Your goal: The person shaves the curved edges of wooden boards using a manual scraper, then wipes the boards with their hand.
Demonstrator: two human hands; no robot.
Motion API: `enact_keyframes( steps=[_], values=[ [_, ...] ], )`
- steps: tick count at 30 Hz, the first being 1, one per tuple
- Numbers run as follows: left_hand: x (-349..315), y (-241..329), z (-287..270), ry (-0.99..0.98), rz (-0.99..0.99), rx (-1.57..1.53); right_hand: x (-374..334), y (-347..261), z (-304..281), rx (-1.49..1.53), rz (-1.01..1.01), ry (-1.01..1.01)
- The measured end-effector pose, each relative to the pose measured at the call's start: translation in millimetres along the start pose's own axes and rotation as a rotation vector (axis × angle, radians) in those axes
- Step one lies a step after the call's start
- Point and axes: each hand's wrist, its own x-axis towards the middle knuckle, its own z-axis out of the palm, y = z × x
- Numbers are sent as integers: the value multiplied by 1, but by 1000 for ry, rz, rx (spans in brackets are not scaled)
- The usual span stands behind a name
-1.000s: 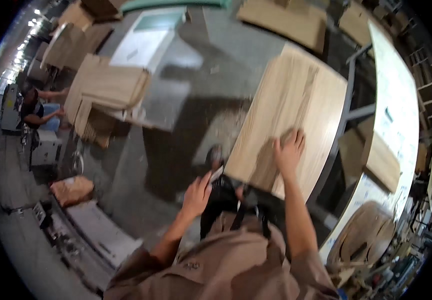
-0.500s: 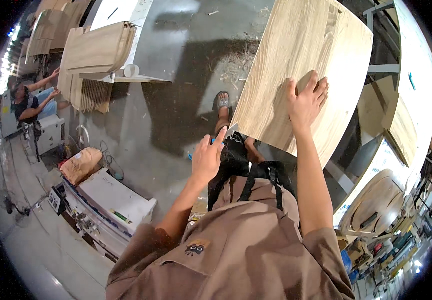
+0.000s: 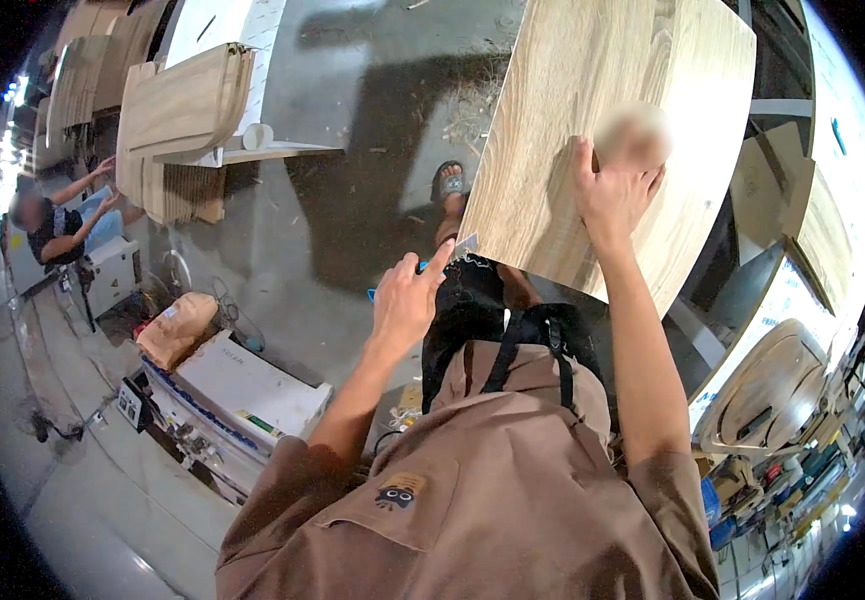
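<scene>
A large wood-grain board with a curved right edge lies in front of me. My right hand presses down on its face, fingers spread; the fingertips are blurred. At the board's near left corner, my left hand is closed around a blue-handled knife with a broad metal blade. The index finger stretches along the knife toward the blade, which sits against the board's left edge. Most of the handle is hidden in my palm.
Stacked wood-grain panels stand at the far left, with a seated person beside them. A white machine carries a brown bag at lower left. To the right is a white-topped table with an oval wooden panel nearby. My sandalled foot is near the board.
My left hand and the knife have moved slightly away from me, up the board's left edge from its corner. My right hand stays on the board. The whole view has shifted a little.
</scene>
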Motion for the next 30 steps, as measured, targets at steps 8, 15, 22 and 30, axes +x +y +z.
enact_keyframes(
  steps=[8,15,22,30],
  values=[
    [25,4,-14,7,76,77,10,0,-12,-52,-43,33],
    [47,10,-24,27,137,101,2,-7,-22,-1,47,-101],
    [86,23,-52,-12,105,137,14,-18,-45,59,85,-92],
    [97,3,-27,136,215,261,12,-19,-35,80,109,-65]
  ],
)
